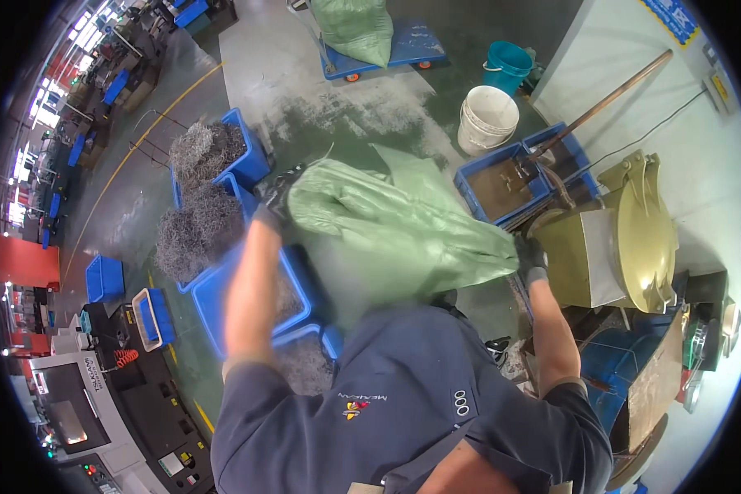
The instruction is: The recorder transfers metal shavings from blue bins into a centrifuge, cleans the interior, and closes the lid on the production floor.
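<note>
A large light-green woven sack [403, 218] is stretched out between my two hands, above the floor in front of me. My gloved left hand [278, 196] is closed on its left end. At the right end my gloved right hand [531, 257] grips a gathered edge of the sack. Some of the sack is smeared by motion, and its lower part fades into blur. To the left of my left hand stand blue bins [251, 148] heaped with tangled grey metal shavings [193, 222].
More blue bins [309, 329] stand by my left side. Right of the sack are a divided blue tub [494, 185] with a wooden-handled tool [605, 99], a white bucket [487, 119], a teal bucket [508, 66] and an olive-yellow machine [642, 239]. A blue trolley [412, 49] carries another green sack [354, 29].
</note>
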### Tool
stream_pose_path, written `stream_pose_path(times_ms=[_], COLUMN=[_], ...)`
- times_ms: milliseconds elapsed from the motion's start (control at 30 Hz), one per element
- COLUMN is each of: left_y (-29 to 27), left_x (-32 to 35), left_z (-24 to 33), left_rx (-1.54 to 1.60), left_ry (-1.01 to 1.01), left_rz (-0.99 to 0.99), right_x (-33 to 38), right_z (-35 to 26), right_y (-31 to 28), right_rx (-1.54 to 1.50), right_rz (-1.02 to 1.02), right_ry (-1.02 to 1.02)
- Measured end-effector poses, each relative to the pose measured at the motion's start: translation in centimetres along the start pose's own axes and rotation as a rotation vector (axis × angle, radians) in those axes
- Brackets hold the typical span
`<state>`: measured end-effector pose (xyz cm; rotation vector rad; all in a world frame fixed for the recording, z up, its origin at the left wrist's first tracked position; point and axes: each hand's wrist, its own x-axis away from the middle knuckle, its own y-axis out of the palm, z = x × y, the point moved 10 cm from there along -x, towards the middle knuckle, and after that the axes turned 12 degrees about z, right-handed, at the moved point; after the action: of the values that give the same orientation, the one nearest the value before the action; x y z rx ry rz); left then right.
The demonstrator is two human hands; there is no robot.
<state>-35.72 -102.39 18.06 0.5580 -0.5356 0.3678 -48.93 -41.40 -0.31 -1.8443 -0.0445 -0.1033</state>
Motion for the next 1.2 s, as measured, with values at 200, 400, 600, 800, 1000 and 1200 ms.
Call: stream_pose_path(times_ms=[200, 400, 600, 800, 1000, 1200], left_y=[14.3, 11.3, 1.2, 3.8, -6.9, -22.8], left_x=[9.5, 5.9, 8.7, 20.1, 11.3, 8.8], left_z=[3.6, 2.7, 1.8, -5.6, -11.4, -10.4], left_rx=[-1.244, -0.778, -0.85, -1.367, -1.042, -1.087], left_ry=[1.204, 0.669, 0.789, 0.902, 0.919, 0.787], left_rz=[-0.242, -0.13, 0.616, 0.841, 1.193, 1.184], right_x=[12.0, 13.0, 7.3, 11.6, 14.7, 3.9], right_z=[-36.5, -41.3, -36.4, -42.3, -43.6, -29.5], right_y=[-14.2, -5.5, 0.6, -3.7, -7.8, -3.0], right_rx=[-0.396, -0.433, -1.067, -2.03, -2.036, -1.897], right_rz=[0.013, -0.522, -0.373, -1.176, -1.156, -0.913], right_ry=[-0.808, -0.762, -0.65, 0.499, 0.479, 0.122])
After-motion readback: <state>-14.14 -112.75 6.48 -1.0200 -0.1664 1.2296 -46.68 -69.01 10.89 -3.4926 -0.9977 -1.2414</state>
